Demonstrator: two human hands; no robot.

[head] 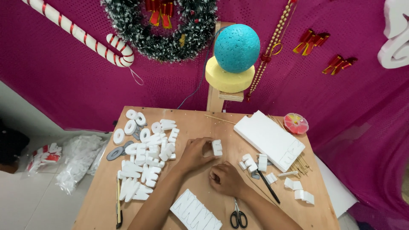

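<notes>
The left hand (195, 154) pinches a white foam letter (217, 147) at its fingertips, upright, mid-table — just far of the right hand (226, 179); that hand rests curled closed, seemingly empty.

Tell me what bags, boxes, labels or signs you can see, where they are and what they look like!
Clear plastic bag of white foam pieces: on the floor left of the table, crumpled.
Smaller clear bag with red and white pieces: on the floor farther left.
Round pink plastic compartment box: table's far right corner, small bits inside.
White foam slab with outlined letter shapes: table's near edge, by the left hand.
No screens or signs.
</notes>
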